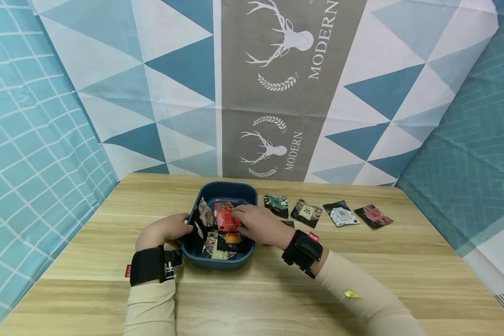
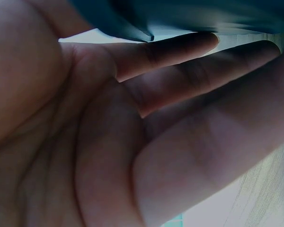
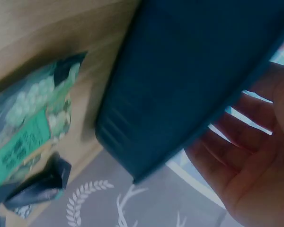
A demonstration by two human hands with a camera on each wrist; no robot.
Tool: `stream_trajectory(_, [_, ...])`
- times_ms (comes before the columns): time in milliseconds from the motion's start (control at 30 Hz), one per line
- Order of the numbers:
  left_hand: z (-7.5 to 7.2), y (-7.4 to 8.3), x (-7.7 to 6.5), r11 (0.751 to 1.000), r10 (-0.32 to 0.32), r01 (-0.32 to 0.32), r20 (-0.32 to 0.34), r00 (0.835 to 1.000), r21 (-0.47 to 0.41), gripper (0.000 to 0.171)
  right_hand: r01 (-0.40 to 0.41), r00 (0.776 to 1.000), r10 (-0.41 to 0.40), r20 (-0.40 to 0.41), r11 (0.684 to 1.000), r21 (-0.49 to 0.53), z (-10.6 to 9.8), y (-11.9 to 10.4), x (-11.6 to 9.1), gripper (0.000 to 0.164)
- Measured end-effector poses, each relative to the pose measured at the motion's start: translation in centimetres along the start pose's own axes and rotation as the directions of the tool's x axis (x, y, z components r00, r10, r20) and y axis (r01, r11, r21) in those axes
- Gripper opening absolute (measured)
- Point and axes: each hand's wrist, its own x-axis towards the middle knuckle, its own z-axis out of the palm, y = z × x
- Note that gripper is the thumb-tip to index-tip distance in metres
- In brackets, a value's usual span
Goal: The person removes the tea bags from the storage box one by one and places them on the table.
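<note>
red packet (image 1: pixel 227 221) inside the blue bin (image 1: pixel 218 265), just off its middle toward 1 o'clock, pinched by the right hand (image 1: pixel 265 227).
the right hand lies over the bin's rim at 3 o'clock, grip clamped on the packet's edge; the left hand (image 1: pixel 164 230) holds the bin at 9 o'clock, grip clamped on the wall, fingers along the outside. from the red packet, a brown-patterned packet (image 1: pixel 206 215) leans at 9 o'clock, an orange-labelled packet (image 1: pixel 233 238) lies at 6 and a yellow-labelled packet (image 1: pixel 218 251) toward 7. on the counter (image 1: pixel 235 303), between 2 and 3 o'clock of the bin, are a green-labelled packet (image 1: pixel 276 204), a cream-labelled packet (image 1: pixel 307 212), a white-labelled packet (image 1: pixel 341 214) and a red-labelled packet (image 1: pixel 374 215).
</note>
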Motion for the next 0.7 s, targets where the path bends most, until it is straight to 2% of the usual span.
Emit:
stream_trajectory(233, [0.1,0.0,0.1,1.000,-0.005,0.005,-0.006,1.000,0.000,0.046,-0.033,0.993,0.028,0.114,0.999,0.038,1.3,0.0,1.5,0.039])
stream_trajectory(400, [0.1,-0.1,0.2,1.000,-0.010,0.010,-0.014,1.000,0.003,0.047,-0.054,0.987,0.046,0.154,0.997,0.052,1.8,0.0,2.4,0.038])
stream_trajectory(700, [0.0,-0.2,0.2,1.000,-0.013,0.013,-0.015,1.000,-0.004,0.045,-0.090,0.970,0.073,0.230,0.994,0.062,2.2,-0.4,3.5,0.049])
